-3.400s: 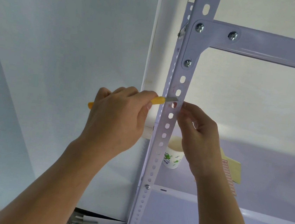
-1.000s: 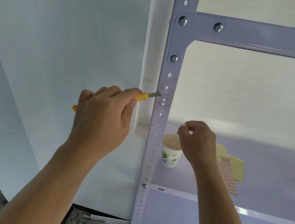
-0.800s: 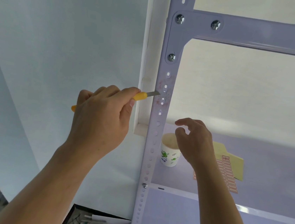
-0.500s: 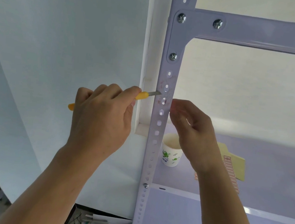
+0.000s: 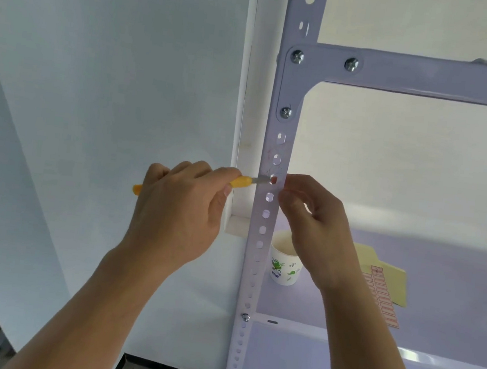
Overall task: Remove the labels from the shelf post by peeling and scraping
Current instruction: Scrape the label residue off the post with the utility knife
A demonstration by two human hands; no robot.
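Between left hand [image 5: 178, 216] and right hand [image 5: 316, 223], shelf post [image 5: 251, 255], knife [image 5: 242, 181] touching

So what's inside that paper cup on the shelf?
Only the paper cup's pale inner wall near the rim shows. The right hand covers the rest of the opening, so any contents are hidden.

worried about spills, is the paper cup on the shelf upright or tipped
Upright: the paper cup stands on its base on the shelf, rim facing up, partly behind the right hand.
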